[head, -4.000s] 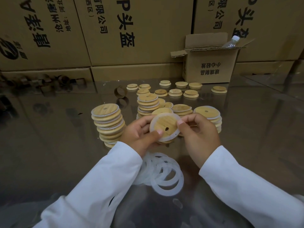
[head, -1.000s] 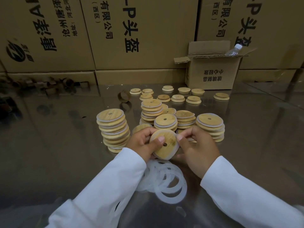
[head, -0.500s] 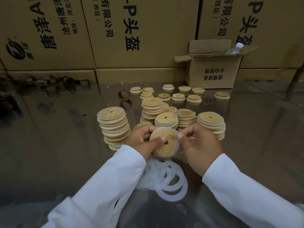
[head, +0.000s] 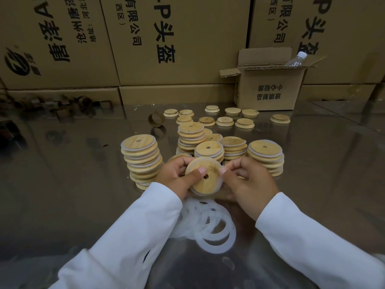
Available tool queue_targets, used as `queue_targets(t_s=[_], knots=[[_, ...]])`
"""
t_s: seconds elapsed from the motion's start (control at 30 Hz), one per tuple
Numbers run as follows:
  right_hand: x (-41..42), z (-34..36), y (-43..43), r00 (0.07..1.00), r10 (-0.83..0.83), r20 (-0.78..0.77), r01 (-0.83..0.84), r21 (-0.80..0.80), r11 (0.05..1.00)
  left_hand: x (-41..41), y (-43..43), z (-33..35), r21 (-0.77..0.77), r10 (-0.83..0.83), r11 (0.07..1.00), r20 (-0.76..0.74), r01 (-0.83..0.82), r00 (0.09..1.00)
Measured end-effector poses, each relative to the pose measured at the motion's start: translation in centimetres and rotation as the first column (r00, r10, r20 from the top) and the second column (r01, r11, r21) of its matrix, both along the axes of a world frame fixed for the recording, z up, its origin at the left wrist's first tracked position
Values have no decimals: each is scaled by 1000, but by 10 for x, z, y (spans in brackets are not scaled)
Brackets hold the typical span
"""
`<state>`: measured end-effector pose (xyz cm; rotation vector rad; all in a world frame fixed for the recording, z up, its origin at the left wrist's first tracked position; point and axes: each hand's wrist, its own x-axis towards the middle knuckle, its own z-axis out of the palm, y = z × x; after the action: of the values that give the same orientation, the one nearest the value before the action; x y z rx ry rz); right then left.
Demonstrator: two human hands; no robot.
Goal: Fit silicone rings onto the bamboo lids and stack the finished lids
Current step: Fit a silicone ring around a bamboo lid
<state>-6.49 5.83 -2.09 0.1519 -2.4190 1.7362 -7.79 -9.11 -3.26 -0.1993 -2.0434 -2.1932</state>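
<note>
While both hands work above the desk (head: 73, 184), one bamboo lid (head: 203, 180) is held between them, just in front of the stacked lids and above the loose rings. The lid is a round disc with no long axis. Its flat face is tilted up toward the wearer, and a small hole shows near the middle.

A white silicone ring (head: 219, 185) shows along the lid's edge; whether it is fully seated cannot be told.

The left hand (head: 177, 176) has a closed grip on the lid, with the thumb across the face and the fingers curled behind. The right hand (head: 248, 182) pinches the lid's right rim between thumb and forefinger.

Loose rings (head: 214, 232) lie overlapped on the desk beneath the hands. Five stacks of ringed lids (head: 141, 157) stand just beyond the hands. Single lids (head: 225, 121) lie scattered further back, beside a short cardboard tube (head: 156, 119).

A small open carton (head: 268, 88) is printed, upside down, with 玻璃制品 and 小心轻放. A clear bottle (head: 295, 60) leans out of its top. The large cartons (head: 177, 38) behind read 有限公司, 头盔 and (西区). More tube pieces (head: 83, 102) lie at far left.
</note>
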Motion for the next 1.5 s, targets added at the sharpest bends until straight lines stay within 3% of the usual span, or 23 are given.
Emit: queue_targets(t_s=[0.27,0.5,1.03,1.2,1.5], knots=[[4,-1,-1,977,-89,-195,109,91,990,-1,1,0,72,-25,997,-18,26,1000],[-2,2,1,992,-72,-102,88,166,982,-1,4,0,260,-118,961,93,90,989],[0,9,4,999,23,-42,-16,163,987,3,2,8,316,-135,944,101,96,986],[2,8,1,994,20,-103,5,234,972,2,-1,9,321,-157,939,91,121,983],[2,2,-2,985,11,-173,13,135,991,-1,-2,7,273,-143,954,49,125,988]])
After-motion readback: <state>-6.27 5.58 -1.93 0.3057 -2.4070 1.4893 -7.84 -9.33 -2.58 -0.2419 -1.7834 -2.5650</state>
